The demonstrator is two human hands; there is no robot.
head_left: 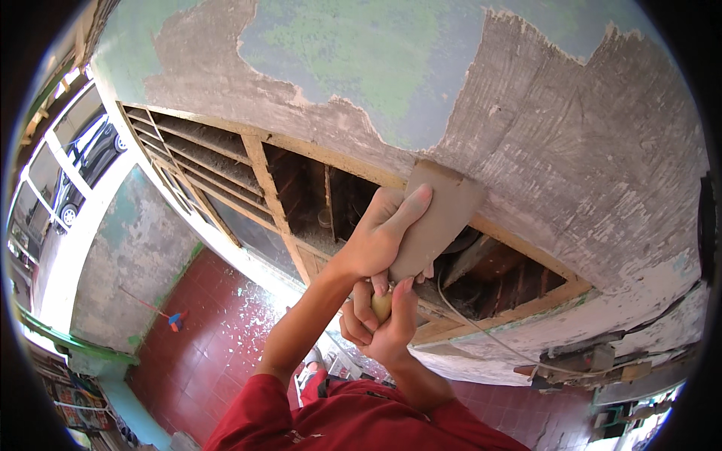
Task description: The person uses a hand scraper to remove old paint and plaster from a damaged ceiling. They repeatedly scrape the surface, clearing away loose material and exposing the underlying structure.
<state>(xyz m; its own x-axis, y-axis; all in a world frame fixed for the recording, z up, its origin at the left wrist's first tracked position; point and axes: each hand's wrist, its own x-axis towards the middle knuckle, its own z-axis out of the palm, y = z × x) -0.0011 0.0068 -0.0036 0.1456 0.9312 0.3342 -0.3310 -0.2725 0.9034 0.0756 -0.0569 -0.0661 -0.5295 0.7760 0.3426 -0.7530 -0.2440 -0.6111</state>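
Note:
A broad, flat, dust-coated scraper (pixel 440 214) has its far edge against the wall, just above the wooden frame. My left hand (pixel 381 229) grips the blade by its side, thumb lying on the upper face and most fingers hidden beneath. Closer to me, my right hand (pixel 383 327) is wrapped round the scraper's pale, yellowish handle (pixel 382 304). Around the blade, the wall (pixel 556 128) is bare grey-brown with streaky marks. Peeling green-blue paint (pixel 361 68) still covers a ragged patch above it.
Wooden frames with dark openings (pixel 301 188) and slats (pixel 203 158) run below the wall patch. A thin cable (pixel 489 331) hangs at the right. Paint flakes (pixel 244 316) litter the red tiled floor (pixel 177 376), near a blue-and-red object (pixel 176 322). A car (pixel 90 158) stands outside, left.

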